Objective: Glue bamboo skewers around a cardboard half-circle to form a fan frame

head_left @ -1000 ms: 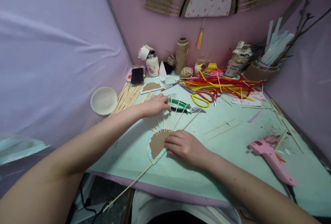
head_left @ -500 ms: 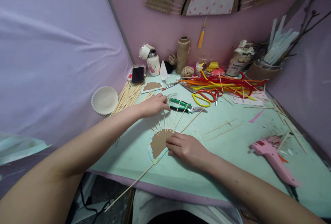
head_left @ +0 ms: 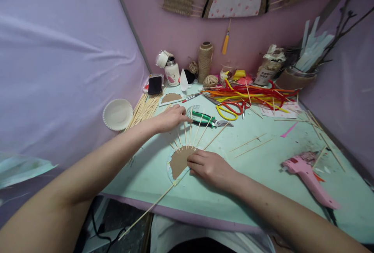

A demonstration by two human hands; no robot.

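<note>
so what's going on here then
A person is working on a brown cardboard half-disc with thin wooden sticks fanning out from its curved edge. The right hand rests on the half-disc's right side. The left hand is at the far ends of the sticks; whether it grips one is hard to tell. One long stick runs off the near corner, past the table's edge. Green-handled pruners lie beyond the fan, and a pink glue gun lies off to the right.
</note>
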